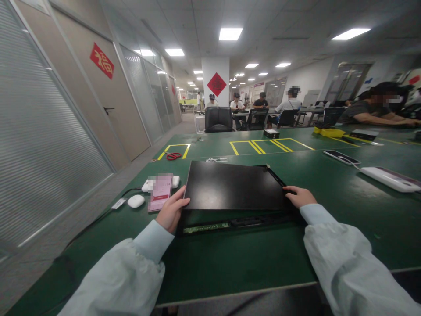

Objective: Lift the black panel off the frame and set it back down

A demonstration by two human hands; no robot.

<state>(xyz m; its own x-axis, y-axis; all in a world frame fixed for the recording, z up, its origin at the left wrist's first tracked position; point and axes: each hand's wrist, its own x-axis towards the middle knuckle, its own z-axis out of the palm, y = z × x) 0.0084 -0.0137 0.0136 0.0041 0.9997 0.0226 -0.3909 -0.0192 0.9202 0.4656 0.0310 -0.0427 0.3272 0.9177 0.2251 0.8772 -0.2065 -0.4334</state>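
Observation:
A flat black panel [233, 184] lies on the green table [230, 259], its near edge raised above a black base that shows a strip of green circuit board [205, 227]. My left hand [171, 213] grips the panel's near left corner, thumb on top. My right hand [298, 196] holds the near right corner, fingers curled over the edge. Both sleeves are pale blue.
Left of the panel lie a phone with a pink screen [160, 192], a white earbud case [136, 201] and a cable. Red scissors [173, 156] sit farther back. At right are a phone [342, 157] and a white device [390, 178]. Several people sit at far tables.

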